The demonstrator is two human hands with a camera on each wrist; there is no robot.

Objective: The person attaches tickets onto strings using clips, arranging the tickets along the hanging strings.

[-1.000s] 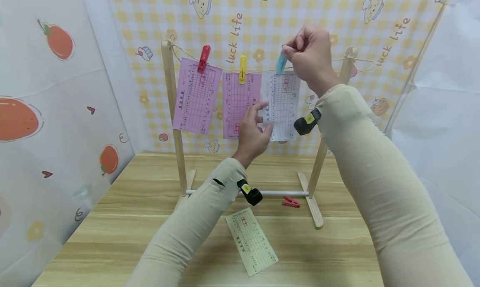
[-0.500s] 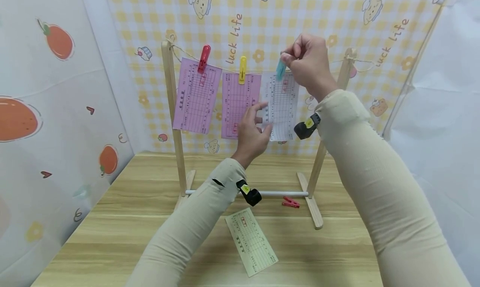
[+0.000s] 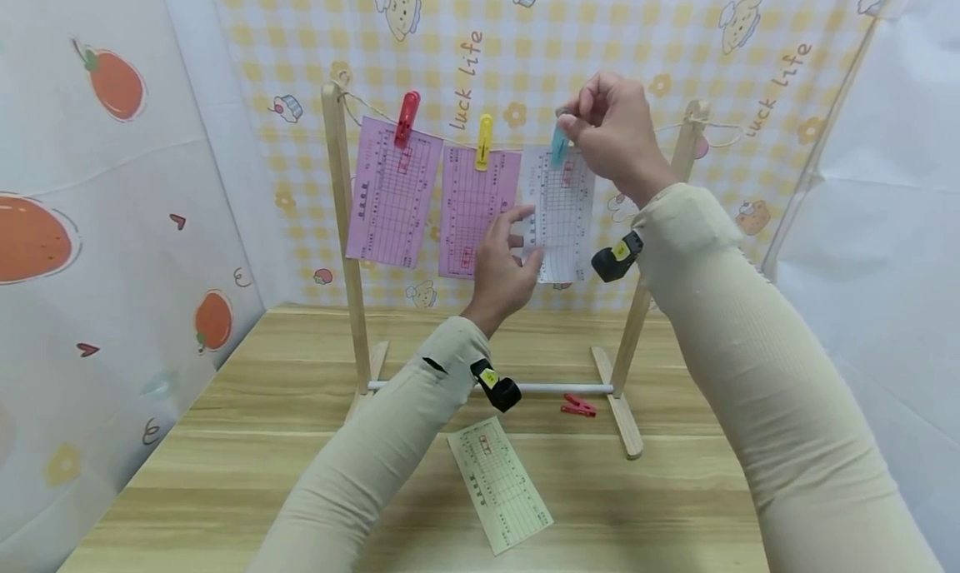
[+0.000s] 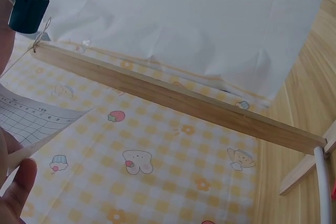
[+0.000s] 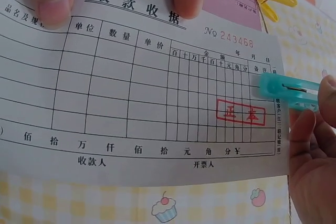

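A white receipt slip (image 3: 564, 223) hangs upright at the string, its printed rows and red stamp plain in the right wrist view. My left hand (image 3: 504, 265) pinches it by the left edge. At the top edge, my right hand (image 3: 617, 136) pinches a teal clothespin (image 5: 291, 88) between thumb and fingers. The far end of this clothespin overlaps the slip's printed front. Left of it, a pink slip (image 3: 477, 198) hangs under a yellow clothespin (image 3: 483, 142). Another pink slip (image 3: 393, 194) hangs tilted under a red clothespin (image 3: 407, 119).
Wooden posts (image 3: 345, 223) carry the string, with a white rod (image 3: 562, 387) joining them low down. A pale yellow-green slip (image 3: 500, 485) lies on the wooden table (image 3: 187, 490). Near the right foot (image 3: 626, 427) of the stand lies a red clothespin (image 3: 578, 406).
My right hand has moved slightly down and left, bringing the teal clothespin lower over the white slip's top edge. My left hand keeps its hold on the slip.
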